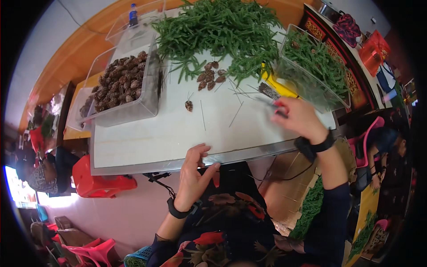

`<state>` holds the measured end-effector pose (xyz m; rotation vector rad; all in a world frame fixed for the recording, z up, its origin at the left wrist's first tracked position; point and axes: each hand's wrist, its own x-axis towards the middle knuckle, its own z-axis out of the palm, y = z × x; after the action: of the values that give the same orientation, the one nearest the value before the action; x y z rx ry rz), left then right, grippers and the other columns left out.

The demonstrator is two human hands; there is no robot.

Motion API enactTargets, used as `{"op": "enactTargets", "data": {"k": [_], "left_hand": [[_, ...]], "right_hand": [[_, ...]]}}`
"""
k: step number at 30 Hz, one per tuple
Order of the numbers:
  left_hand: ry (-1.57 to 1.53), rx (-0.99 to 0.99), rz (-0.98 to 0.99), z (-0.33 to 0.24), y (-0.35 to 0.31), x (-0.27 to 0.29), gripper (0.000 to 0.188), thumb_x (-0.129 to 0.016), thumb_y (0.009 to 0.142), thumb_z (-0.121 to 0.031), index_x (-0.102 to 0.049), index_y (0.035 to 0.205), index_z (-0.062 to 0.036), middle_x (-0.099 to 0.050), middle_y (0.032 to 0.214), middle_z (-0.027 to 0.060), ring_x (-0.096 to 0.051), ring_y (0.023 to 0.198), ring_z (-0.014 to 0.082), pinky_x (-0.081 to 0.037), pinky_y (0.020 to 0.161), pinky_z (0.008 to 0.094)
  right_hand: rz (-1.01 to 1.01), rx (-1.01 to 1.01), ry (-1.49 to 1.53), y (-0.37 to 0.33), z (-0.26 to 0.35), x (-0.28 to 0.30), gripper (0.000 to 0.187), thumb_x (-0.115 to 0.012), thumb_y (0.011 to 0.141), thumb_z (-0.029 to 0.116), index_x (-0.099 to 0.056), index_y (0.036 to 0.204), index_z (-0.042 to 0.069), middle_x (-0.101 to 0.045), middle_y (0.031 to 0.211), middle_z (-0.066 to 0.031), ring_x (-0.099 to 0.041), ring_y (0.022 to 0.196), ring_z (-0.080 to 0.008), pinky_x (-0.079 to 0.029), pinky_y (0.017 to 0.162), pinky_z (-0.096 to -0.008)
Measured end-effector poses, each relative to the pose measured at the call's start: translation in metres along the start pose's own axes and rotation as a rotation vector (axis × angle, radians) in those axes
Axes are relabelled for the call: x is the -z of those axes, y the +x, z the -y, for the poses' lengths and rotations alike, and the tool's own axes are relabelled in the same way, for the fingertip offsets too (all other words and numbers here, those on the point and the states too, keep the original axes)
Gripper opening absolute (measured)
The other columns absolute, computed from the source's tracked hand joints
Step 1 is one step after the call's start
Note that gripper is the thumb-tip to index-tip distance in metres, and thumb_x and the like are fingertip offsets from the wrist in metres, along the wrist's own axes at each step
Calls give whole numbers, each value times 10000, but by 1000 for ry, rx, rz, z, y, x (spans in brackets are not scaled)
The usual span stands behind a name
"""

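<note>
My right hand (pixel 300 116) is closed around a red-and-black-handled tool (pixel 281 109) that looks like pliers; motion blurs its grey tip. It is above the table's right side, near a yellow holder (pixel 281 84) and a bundle of dark wires (pixel 268 91). At the table's front edge my left hand (pixel 195 173) is open and holds nothing, its fingers bent and apart. A single pine cone (pixel 189 106) with wire ends sticking up lies on the white tabletop (pixel 151 142). Loose wires (pixel 203 115) lie beside it, and several pine cones (pixel 209 76) are grouped farther back.
A clear plastic bin (pixel 149 100) full of pine cones stands at left. Green artificial sprigs (pixel 218 31) are heaped across the back. Another clear bin (pixel 311 62) of greenery sits at right. A red stool (pixel 95 178) is on the floor; other people sit at both sides.
</note>
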<state>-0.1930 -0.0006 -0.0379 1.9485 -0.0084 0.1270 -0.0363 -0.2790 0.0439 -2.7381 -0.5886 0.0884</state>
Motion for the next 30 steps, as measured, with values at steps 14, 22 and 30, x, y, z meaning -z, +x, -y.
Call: {"op": "enactTargets", "data": {"k": [14, 22, 30], "left_hand": [[-202, 28, -41, 37, -1, 2, 365, -693, 831, -85, -571, 1172, -38, -582, 1193, 37, -532, 1054, 118, -423, 874, 249], [363, 36, -79, 1, 34, 34, 311, -671, 842, -202, -595, 1114, -72, -651, 918, 95, -647, 779, 209, -507, 689, 330], [1056, -67, -253, -1, 128, 31, 240, -604, 857, -217, -509, 1018, -66, -651, 781, 138, -654, 728, 355, -506, 595, 450]], "right_hand": [[-247, 56, -48, 12, 5, -106, 487, -763, 719, 385, -576, 1049, 79, -512, 1028, -108, -491, 993, -328, -440, 754, -444], [-280, -1, 3, 7, 4, -108, 532, -775, 691, 406, -603, 1125, 151, -519, 1087, -76, -472, 1051, -317, -388, 844, -445], [-306, -39, 45, 9, 1, -112, 539, -790, 665, 410, -630, 1119, 169, -523, 1118, -60, -466, 1086, -289, -364, 851, -448]]}}
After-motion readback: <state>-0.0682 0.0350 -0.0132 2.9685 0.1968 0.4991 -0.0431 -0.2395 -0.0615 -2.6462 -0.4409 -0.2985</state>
